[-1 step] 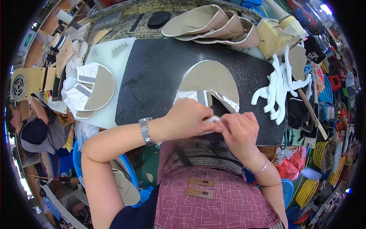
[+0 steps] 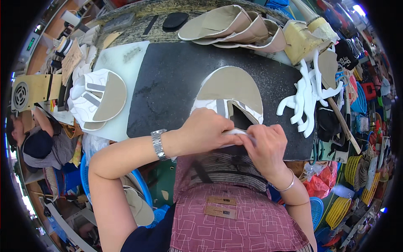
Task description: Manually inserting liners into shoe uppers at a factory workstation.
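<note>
Shoe upper [image 2: 219, 89], tan at the front and white farther back: lies on the dark mat [image 2: 163, 80], toe pointing away from the body, rear end reaching back to the hands near the mat's close edge. From left to right, first on the pale board [image 2: 134, 54], similar uppers [image 2: 110, 98] nested together, holding a domed shape, hence probably springy rather than floppy. Next, with a metal watch [image 2: 158, 143] at the wrist, left hand [image 2: 205, 131]: narrowed to a pinch on the white back edge, fingers bunched, tips partly hidden. In the middle, tan toe [image 2: 233, 80]: looks smooth, thin-walled and fairly stiff, surely light, likely to slide on the mat if pushed and to show smudges; better steadied by the side with a flat palm. Just below, between the hands, white rim [image 2: 235, 131]: looks softer, perhaps padded, easy to crease or stretch; best taken between thumb and bent forefinger, close to the edge, without hauling on one spot. Then, right hand [image 2: 268, 147]: likewise narrowed, thumb and fingers closed on the rim close beside left hand. Cannot tell the firmness of either pinch. Last, near the mat's right side, white strips [image 2: 300, 103]: heaped loosely, curved, well apart from both hands.
</note>
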A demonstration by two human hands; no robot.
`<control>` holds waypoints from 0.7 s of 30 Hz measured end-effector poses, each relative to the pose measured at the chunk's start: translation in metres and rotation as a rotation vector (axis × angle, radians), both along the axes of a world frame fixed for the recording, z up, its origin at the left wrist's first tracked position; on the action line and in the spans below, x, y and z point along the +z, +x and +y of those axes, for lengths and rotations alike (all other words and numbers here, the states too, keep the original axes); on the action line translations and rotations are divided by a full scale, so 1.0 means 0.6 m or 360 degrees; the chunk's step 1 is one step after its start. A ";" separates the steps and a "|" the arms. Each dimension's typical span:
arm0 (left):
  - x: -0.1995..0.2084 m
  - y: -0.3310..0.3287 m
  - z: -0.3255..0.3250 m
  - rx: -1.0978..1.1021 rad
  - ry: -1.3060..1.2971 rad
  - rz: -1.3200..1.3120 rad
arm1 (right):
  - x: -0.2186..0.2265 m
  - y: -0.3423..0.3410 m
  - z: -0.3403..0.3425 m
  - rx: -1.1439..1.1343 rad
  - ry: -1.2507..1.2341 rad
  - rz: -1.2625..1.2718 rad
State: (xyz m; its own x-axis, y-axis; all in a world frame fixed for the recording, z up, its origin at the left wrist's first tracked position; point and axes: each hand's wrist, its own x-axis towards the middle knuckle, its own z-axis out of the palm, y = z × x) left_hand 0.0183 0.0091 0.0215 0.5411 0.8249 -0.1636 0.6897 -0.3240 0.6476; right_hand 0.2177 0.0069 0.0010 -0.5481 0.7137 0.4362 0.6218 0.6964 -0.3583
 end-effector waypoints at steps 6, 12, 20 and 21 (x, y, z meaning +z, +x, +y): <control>-0.007 -0.027 -0.029 0.0125 0.0307 -0.0213 | 0.000 0.021 -0.014 0.0392 -0.0330 0.0447; -0.005 -0.025 -0.037 0.0190 0.0113 -0.0204 | -0.023 0.005 -0.006 0.0196 -0.0230 0.0561; 0.014 0.000 -0.012 -0.0009 -0.0275 0.0393 | -0.032 -0.008 -0.004 0.0244 -0.0392 0.0496; 0.009 -0.004 -0.014 -0.0006 -0.0274 0.0395 | -0.032 -0.002 -0.003 0.0263 -0.0541 0.0559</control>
State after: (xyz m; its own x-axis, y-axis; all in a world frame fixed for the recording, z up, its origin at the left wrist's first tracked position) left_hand 0.0160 0.0010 0.0271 0.4700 0.7716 -0.4285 0.8329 -0.2270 0.5048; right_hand 0.2163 0.0048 -0.0181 -0.5274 0.7635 0.3727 0.3150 0.5831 -0.7489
